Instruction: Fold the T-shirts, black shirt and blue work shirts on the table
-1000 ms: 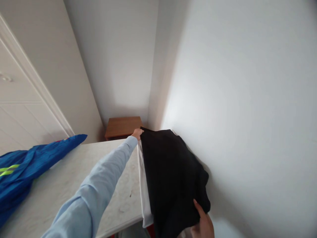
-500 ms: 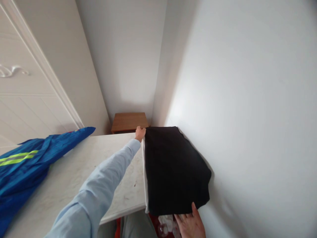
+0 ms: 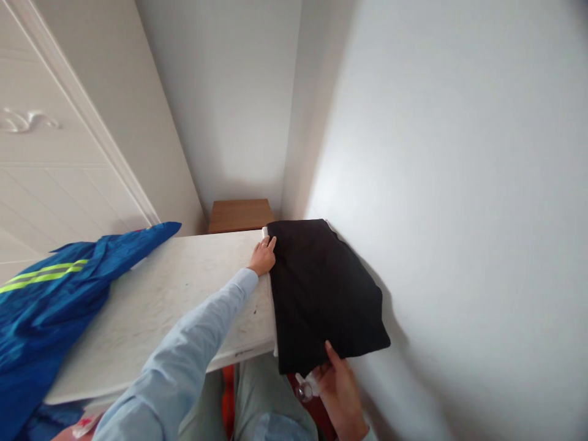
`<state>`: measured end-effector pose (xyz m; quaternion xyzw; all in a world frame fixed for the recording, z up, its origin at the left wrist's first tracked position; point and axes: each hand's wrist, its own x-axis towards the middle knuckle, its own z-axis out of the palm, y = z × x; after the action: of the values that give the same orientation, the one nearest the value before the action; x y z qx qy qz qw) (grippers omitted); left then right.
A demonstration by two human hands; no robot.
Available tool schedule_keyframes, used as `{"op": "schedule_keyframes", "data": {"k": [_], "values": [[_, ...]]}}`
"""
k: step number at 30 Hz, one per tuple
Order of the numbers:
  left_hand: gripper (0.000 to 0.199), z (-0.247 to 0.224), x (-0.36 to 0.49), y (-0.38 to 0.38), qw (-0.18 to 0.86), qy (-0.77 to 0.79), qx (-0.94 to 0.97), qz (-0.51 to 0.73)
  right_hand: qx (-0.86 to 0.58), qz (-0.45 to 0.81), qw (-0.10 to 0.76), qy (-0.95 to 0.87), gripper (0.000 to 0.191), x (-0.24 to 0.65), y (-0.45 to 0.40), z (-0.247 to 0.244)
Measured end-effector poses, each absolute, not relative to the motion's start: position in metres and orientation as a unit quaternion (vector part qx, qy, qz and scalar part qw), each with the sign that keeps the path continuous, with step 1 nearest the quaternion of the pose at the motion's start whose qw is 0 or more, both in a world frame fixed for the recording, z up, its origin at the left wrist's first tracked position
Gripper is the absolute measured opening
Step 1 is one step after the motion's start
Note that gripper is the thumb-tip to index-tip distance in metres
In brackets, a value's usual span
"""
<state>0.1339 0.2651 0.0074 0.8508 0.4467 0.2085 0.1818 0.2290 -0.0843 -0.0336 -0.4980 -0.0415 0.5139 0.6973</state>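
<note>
A black cloth (image 3: 324,288) lies spread over the right end of the white table (image 3: 197,288), its right side reaching the wall. A pale strip runs along its left edge. My left hand (image 3: 263,254) rests on that edge near the far corner, fingers stretched over the fabric, with a ring on one finger. At the near edge, my right hand (image 3: 340,389) has its thumb on top of the cloth and its other fingers underneath. The near edge is pulled up and creased there. What lies under the cloth is hidden.
A blue garment (image 3: 87,275) with yellow-green reflective stripes lies across the table's left side. Behind the table stands a brown wooden cabinet (image 3: 241,214). A white wardrobe (image 3: 68,122) rises at left, and a pale wall (image 3: 450,184) closes off the right.
My left hand has gone from gripping the far left corner to lying with fingers stretched over the edge. My right hand has closed on the near edge, which has lifted and creased.
</note>
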Motion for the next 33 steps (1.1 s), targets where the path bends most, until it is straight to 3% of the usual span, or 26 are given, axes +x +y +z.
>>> {"op": "schedule_keyframes", "data": {"k": [5, 10, 14, 17, 20, 22, 24, 26, 33], "values": [[0.051, 0.023, 0.143, 0.256, 0.147, 0.405, 0.881, 0.196, -0.501, 0.576, 0.633, 0.131, 0.055, 0.222, -0.099, -0.054], [0.051, 0.023, 0.151, 0.249, 0.137, 0.393, 0.894, 0.162, -0.532, 0.609, 0.585, -0.064, 0.059, 0.244, -0.104, 0.000], [0.057, 0.021, 0.154, 0.247, 0.125, 0.418, 0.889, 0.139, -0.562, 0.429, 0.640, -0.301, 0.052, 0.290, -0.060, 0.069], [0.055, 0.029, 0.159, 0.250, 0.102, 0.419, 0.889, 0.155, -0.584, 0.268, 0.611, -0.462, 0.047, 0.328, 0.015, 0.104], [0.056, 0.034, 0.167, 0.254, 0.083, 0.403, 0.896, 0.166, -0.643, 0.127, 0.476, -0.586, 0.048, 0.357, 0.104, 0.111], [0.060, 0.030, 0.169, 0.256, 0.082, 0.403, 0.899, 0.153, -0.705, 0.044, 0.322, -0.631, 0.052, 0.371, 0.153, 0.100], [0.064, 0.022, 0.168, 0.257, 0.087, 0.413, 0.896, 0.136, -0.768, 0.018, 0.158, -0.620, 0.060, 0.383, 0.183, 0.080], [0.065, 0.012, 0.165, 0.256, 0.089, 0.422, 0.893, 0.131, -0.804, 0.034, 0.049, -0.592, 0.065, 0.393, 0.194, 0.056], [0.070, 0.001, 0.162, 0.256, 0.076, 0.427, 0.891, 0.133, -0.807, 0.010, -0.006, -0.591, 0.069, 0.414, 0.192, 0.007]]}}
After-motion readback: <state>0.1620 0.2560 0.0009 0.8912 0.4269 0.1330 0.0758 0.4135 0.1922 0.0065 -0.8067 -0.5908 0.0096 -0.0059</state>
